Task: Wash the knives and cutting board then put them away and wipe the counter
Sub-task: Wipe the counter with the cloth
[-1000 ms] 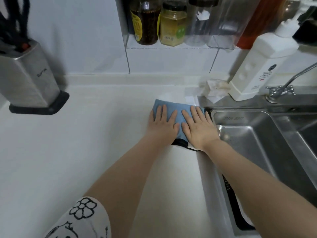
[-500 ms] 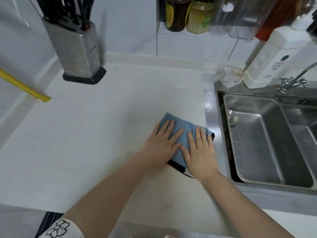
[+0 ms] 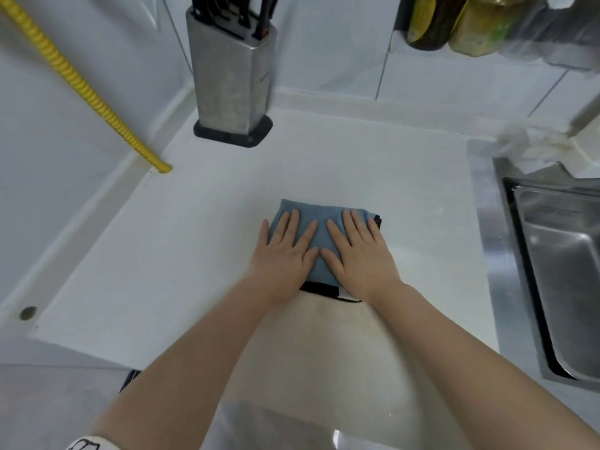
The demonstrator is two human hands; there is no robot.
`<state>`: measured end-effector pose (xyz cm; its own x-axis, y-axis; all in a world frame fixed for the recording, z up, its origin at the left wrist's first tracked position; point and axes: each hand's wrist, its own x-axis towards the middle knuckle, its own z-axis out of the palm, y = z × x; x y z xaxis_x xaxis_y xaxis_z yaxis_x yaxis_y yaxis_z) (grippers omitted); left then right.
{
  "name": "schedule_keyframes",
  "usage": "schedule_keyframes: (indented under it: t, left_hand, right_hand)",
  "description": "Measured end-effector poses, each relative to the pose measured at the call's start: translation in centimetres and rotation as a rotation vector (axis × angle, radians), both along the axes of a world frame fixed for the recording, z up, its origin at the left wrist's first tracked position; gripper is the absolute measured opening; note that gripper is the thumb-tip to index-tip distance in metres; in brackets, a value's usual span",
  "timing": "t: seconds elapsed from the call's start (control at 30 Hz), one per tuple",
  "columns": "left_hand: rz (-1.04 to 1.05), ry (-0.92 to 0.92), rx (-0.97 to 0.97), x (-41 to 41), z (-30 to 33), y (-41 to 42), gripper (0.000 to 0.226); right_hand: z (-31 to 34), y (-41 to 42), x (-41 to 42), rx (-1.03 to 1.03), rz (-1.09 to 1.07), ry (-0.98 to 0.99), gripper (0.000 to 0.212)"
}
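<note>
A folded blue cloth (image 3: 319,222) with a dark edge lies on the white counter (image 3: 201,241), near its middle. My left hand (image 3: 285,254) presses flat on the cloth's left half, fingers straight and spread. Beside it, my right hand (image 3: 360,254) lies flat on the right half. A steel knife block (image 3: 232,82) with black handles in its slots stands at the back, against the wall. No cutting board is in view.
The steel sink (image 3: 561,271) lies to the right, its rim close to the cloth. A crumpled white cloth (image 3: 532,141) sits at the sink's back corner. Jars (image 3: 454,24) stand on a ledge at the back right. A yellow corrugated hose (image 3: 84,89) runs down at the left.
Both hands have slid the cloth from the sink's edge toward the middle of the counter, first nearer to me, then leftward. The view has swung left, bringing the knife block toward the centre.
</note>
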<state>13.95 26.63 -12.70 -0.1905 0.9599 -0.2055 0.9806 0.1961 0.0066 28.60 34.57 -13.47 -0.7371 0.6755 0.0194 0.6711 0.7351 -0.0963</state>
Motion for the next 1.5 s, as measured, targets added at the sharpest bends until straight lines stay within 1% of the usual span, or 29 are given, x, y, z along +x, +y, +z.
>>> schedule_keyframes:
  t: [0.13, 0.2, 0.27, 0.33, 0.37, 0.43, 0.5, 0.57, 0.63, 0.77, 0.87, 0.97, 1.03, 1.13, 1.3, 1.43, 1.5]
  left_hand:
    - [0.082, 0.026, 0.044, -1.7, -0.6, -3.2, 0.062]
    - [0.127, 0.015, 0.062, -2.2, -0.9, -5.0, 0.071]
    - [0.154, 0.01, 0.06, -2.6, -0.6, -6.7, 0.071]
    - [0.152, 0.016, 0.067, -3.1, -0.1, -8.1, 0.063]
    - [0.133, 0.035, 0.105, -3.4, 0.2, -8.6, 0.063]
    - [0.099, 0.045, 0.173, -3.5, 0.4, -8.9, 0.071]
    - [0.068, -0.004, 0.201, -2.8, 0.0, -8.9, 0.079]
    - [0.038, -0.044, 0.215, -1.3, -0.5, -8.7, 0.083]
    - [0.022, -0.058, 0.21, 0.7, -1.0, -8.4, 0.081]
    - [0.05, -0.083, 0.204, 6.5, -1.4, -7.8, 0.068]
    - [0.039, -0.091, 0.166, 11.5, -1.3, -6.7, 0.068]
    - [-0.014, -0.091, 0.154, 16.1, -1.1, -4.6, 0.075]
    - [-0.066, -0.104, 0.137, 18.6, -1.0, -3.3, 0.075]
    - [-0.135, -0.122, 0.121, 21.3, -0.7, -2.2, 0.073]
    - [-0.214, -0.111, 0.093, 22.0, -0.6, -2.7, 0.073]
    - [-0.241, -0.111, 0.128, 20.1, -0.2, -4.0, 0.076]
    - [-0.227, -0.069, 0.108, 18.0, -0.6, -4.7, 0.071]
  right_hand:
    - [-0.2, -1.2, -2.9, -0.04, 0.055, -0.021, 0.078]
    - [-0.1, -2.4, -4.1, -0.043, 0.085, -0.036, 0.077]
    - [-0.2, -3.8, -4.8, -0.046, 0.111, -0.039, 0.078]
    - [0.0, -5.0, -4.8, -0.062, 0.128, -0.021, 0.081]
    - [0.0, -5.4, -4.5, -0.07, 0.135, -0.015, 0.083]
    - [0.2, -5.9, -3.6, -0.068, 0.149, -0.01, 0.084]
    - [0.3, -6.3, -2.4, -0.055, 0.145, -0.004, 0.081]
    - [0.2, -6.6, -0.9, -0.041, 0.106, -0.01, 0.074]
    - [0.2, -6.5, 1.2, -0.037, 0.075, -0.02, 0.067]
    - [0.0, -5.7, 6.9, -0.037, 0.076, -0.04, 0.063]
    - [0.1, -4.9, 11.8, -0.051, 0.035, -0.044, 0.065]
    - [0.1, -4.0, 16.8, -0.047, -0.045, 0.005, 0.072]
    - [0.1, -3.7, 19.8, -0.063, -0.116, 0.038, 0.076]
    - [0.3, -4.1, 23.1, -0.108, -0.207, 0.05, 0.072]
    - [-0.1, -6.3, 23.3, -0.086, -0.323, 0.077, 0.084]
    - [-0.4, -7.7, 21.0, -0.041, -0.391, 0.047, 0.071]
    - [-0.3, -8.4, 19.2, -0.021, -0.383, 0.026, 0.067]
